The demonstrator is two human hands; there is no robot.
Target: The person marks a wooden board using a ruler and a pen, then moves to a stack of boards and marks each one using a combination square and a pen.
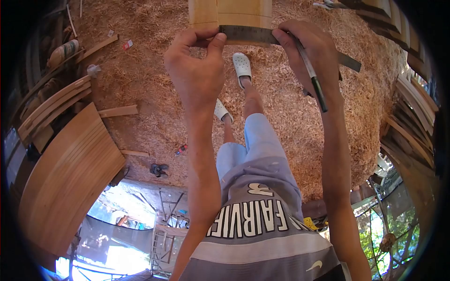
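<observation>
A metal ruler [251, 33] lies across the end of a pale wooden board [234, 13] at the top of the head view. Thin lines run over the board's face. My left hand [197, 58] is closed at the ruler's left end, its thumb at that tip and forefinger by the board's edge. At the other end, my right hand [311, 49] grips the ruler with thumb and fingers. A pen [313, 77] with a dark lower end is also tucked in this hand, pointing back along the wrist. Past the right wrist, a dark flat strip [349, 61] sticks out.
Wood shavings [164, 89] cover the floor around my white clogs [242, 64]. A wide grooved wooden panel [70, 173] and curved planks [56, 103] stand at left. More boards [415, 107] are stacked at right. A small dark object [159, 170] lies on the floor.
</observation>
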